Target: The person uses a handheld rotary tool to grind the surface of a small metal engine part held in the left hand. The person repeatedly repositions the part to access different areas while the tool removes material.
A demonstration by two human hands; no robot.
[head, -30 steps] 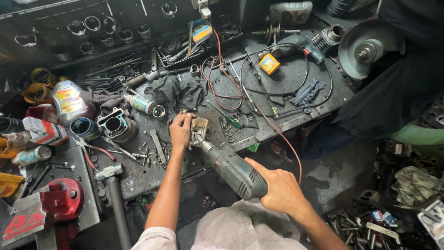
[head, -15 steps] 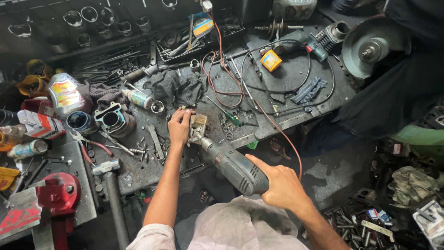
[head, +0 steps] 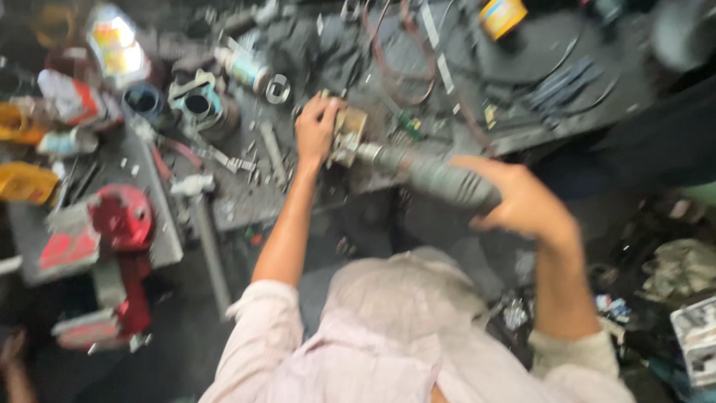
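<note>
While the view has dipped & blurred vs 0.5 s ago, left hand (head: 317,128) still pins the small tan metal block (head: 349,134) on the cluttered dark workbench (head: 246,194) & right hand (head: 514,198) stays wrapped round the grey ribbed power drill (head: 436,175), so drilling looks ongoing.

Pale pink shirt, sleeves rolled up, bare forearms.

My drill (head: 436,177) has a matt grey ribbed plastic body; the block (head: 349,135) looks like dull brassy metal; the bench (head: 567,104) is grimy dark metal.

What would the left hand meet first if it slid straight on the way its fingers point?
Probably the tangle of red cable on the workbench beyond the left hand; blur leaves depth unclear.
</note>
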